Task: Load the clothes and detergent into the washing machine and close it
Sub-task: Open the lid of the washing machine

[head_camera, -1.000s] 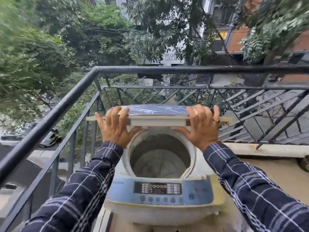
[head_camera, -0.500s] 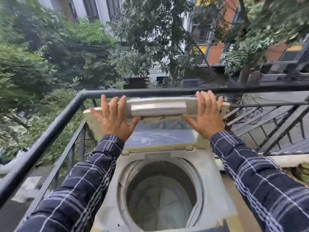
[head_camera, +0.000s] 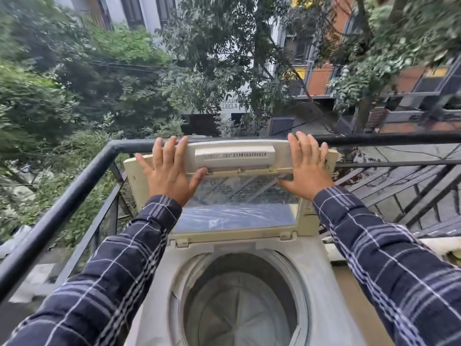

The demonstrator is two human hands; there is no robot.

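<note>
**Lid raised for loading.** I am bracing the cream plastic folding lid (head_camera: 234,156) of the pale grey top-loading washing machine (head_camera: 321,283) in its raised position. It is tilting back toward the black metal balcony railing (head_camera: 74,186), so the round grey drum (head_camera: 239,308) below is lying exposed for the load.

I am judging this to be the opening step. The drum is showing only its bare floor, and no clothes or detergent are appearing anywhere in view, so loading is not yet begun.

The lid is folding along its middle hinge, with its clear panel (head_camera: 237,216) hanging beneath the upper section that carries the ribbed grip. I am placing the hands on that upper section because, in my judgement, a push there is what tips the whole lid back.

The left hand (head_camera: 169,171) is lying flat on the lid's left part. Its fingers are straight and reaching the top edge, and its thumb is spreading along the lower lip of the grip. The right hand (head_camera: 308,168) is mirroring it on the right, with fingers straight and slightly fanned, a ring on one finger and the thumb pointing inward along the fold. Neither hand is gripping; both are pressing with open palms.

Both arms, in dark blue checked sleeves (head_camera: 129,258), are reaching forward nearly straight, one on each side of the drum opening.
</note>
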